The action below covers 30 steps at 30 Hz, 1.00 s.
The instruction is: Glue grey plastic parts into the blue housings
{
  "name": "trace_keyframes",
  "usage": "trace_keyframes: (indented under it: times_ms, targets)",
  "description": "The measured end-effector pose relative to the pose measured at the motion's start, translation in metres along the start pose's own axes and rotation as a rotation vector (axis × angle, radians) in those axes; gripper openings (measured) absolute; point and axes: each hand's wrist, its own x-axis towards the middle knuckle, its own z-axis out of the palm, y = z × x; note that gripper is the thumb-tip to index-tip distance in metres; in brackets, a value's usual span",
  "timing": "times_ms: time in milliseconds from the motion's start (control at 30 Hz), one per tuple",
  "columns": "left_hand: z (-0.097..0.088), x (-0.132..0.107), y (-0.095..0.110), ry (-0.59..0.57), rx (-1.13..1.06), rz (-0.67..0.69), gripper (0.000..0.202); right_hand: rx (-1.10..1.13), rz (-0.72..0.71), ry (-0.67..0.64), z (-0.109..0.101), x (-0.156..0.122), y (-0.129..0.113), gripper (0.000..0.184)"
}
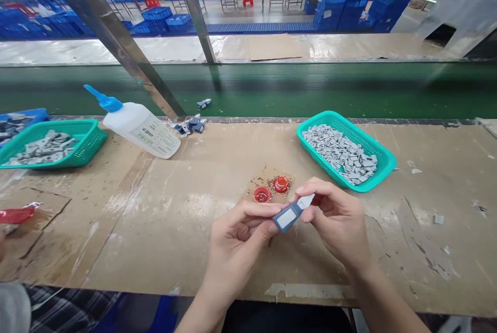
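Observation:
Between my two hands is a small dark blue plastic piece (287, 218) with a pale rectangular panel and a light grey tip. My left hand (243, 245) pinches its wide dark end between thumb and fingers. At the other end, the thumb and finger of my right hand (336, 221) are closed on the light grey tip (305, 201). Just beyond my fingers, two small red caps (262, 194) sit on a stained patch of cardboard, and one holds liquid. A green basket (382, 167) of small grey pieces stands past my right hand.
A white squeeze bottle (142, 127) with a blue nozzle leans at the left, beside a pile of blue-grey pieces (190, 126). Another green basket (87, 144) stands further left. A green conveyor belt (272, 89) runs behind the cardboard-covered table. A red object (17, 215) lies at far left.

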Motion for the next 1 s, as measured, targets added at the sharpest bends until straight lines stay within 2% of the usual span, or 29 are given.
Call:
trace_keyframes:
  times_ms: [233,367,533,633,1000]
  targets:
    - [-0.0004,0.0001,0.0020,0.018,0.037,0.050,0.019,-0.067,-0.040,0.017,-0.0003,-0.0005,-0.0020,0.017]
    - [-0.0011,0.0000,0.0027,0.033,0.053,0.014,0.018,-0.107,-0.069,0.009,0.0006,-0.0020,-0.0032,0.020]
    - [0.0042,-0.0020,0.0054,0.115,0.051,-0.035,0.015,-0.132,-0.090,0.015,0.0005,-0.0027,-0.0025,0.021]
    - [0.0049,-0.0027,0.0068,0.108,0.058,-0.035,0.017,-0.139,-0.113,0.023,0.0003,-0.0022,-0.0014,0.021]
    - [0.0053,-0.0040,0.0080,0.092,0.000,-0.113,0.016,-0.115,0.020,0.034,-0.0006,-0.0031,0.0021,0.018]
